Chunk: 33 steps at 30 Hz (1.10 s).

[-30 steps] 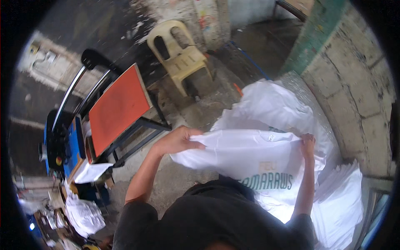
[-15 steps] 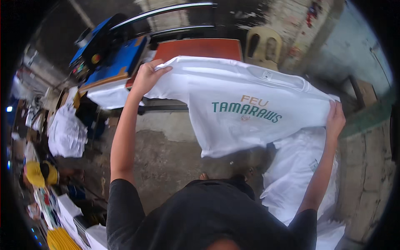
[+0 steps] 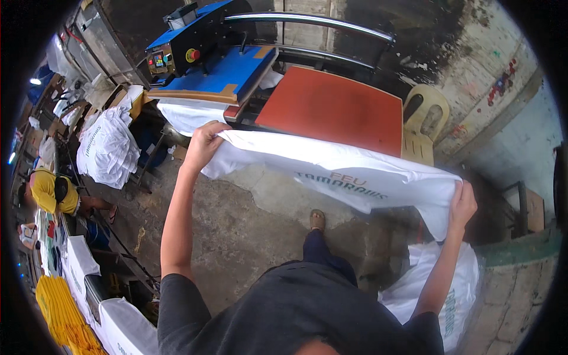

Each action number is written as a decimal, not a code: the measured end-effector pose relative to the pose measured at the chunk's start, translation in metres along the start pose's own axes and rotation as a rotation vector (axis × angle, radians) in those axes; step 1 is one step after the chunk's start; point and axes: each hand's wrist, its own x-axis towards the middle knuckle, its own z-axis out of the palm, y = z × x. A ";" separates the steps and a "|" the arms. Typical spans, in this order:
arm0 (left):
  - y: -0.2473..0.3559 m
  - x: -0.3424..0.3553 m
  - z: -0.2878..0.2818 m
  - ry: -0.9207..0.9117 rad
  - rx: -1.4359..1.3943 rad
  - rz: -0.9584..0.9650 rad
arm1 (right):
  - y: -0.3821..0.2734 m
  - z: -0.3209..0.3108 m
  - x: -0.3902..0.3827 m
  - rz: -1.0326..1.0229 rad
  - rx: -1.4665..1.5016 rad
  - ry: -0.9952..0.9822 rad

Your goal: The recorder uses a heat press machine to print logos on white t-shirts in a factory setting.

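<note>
My left hand [image 3: 206, 142] grips a white printed T-shirt [image 3: 331, 157] near one upper corner, and my right hand [image 3: 463, 201] pinches it at the other end, so the cloth hangs stretched between them. Just beyond the shirt is a red padded board [image 3: 328, 103] on a heat press with a blue top [image 3: 231, 74], a control box [image 3: 168, 59] and curved chrome rails. A white cloth [image 3: 190, 115] hangs under the blue part. A pile of white shirts [image 3: 429, 278] lies beside my right forearm, partly hidden by it.
A cream plastic chair [image 3: 420, 142] stands behind the red board. At left are a pile of white shirts [image 3: 106, 142], a person in a yellow top [image 3: 50, 189] bending by cluttered tables, and stacked yellow garments [image 3: 65, 313]. A block wall [image 3: 509, 296] borders the right side.
The view has swung from the shirt pile to face the press. The shirt, held in both hands, has moved away from the pile toward the red board, and my foot has stepped forward.
</note>
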 end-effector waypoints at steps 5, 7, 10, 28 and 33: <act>-0.026 0.082 0.003 0.009 0.229 0.066 | 0.014 0.072 0.056 -0.039 0.070 0.056; -0.046 0.136 0.013 0.005 0.247 0.154 | 0.027 0.115 0.087 -0.010 0.185 0.069; -0.085 0.233 0.047 -0.067 0.383 0.157 | 0.047 0.198 0.138 0.033 0.261 -0.004; -0.088 0.220 0.405 -0.335 0.462 -0.149 | -0.104 0.448 0.039 -0.044 0.480 -0.731; -0.175 0.247 0.350 -0.178 0.725 -0.461 | 0.012 0.476 0.051 0.152 0.161 -0.676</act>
